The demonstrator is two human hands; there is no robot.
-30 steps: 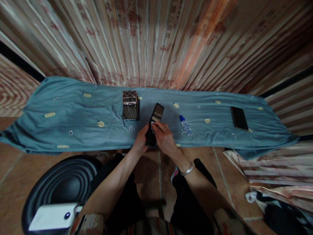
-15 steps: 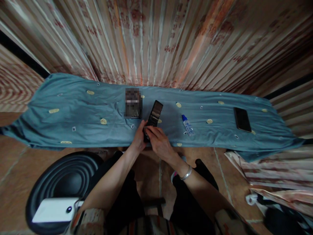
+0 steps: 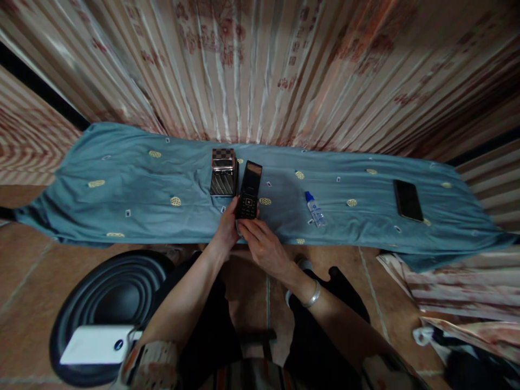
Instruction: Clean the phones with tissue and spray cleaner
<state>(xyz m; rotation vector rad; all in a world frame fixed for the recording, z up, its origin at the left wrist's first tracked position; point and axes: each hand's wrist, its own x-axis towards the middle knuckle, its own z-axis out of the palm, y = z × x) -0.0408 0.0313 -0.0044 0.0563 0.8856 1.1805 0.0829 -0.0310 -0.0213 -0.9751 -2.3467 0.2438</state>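
– What is held in the head view?
– An opened flip phone (image 3: 248,190) is gripped at its lower end by the left hand (image 3: 226,232) and right hand (image 3: 260,244), fingers closed around it.
– Where is it seen?
– On the blue cloth (image 3: 142,195), just beside a checkered box (image 3: 223,172).

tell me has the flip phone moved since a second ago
Yes. The flip phone now stands closer to the checkered box, nearly beside it.
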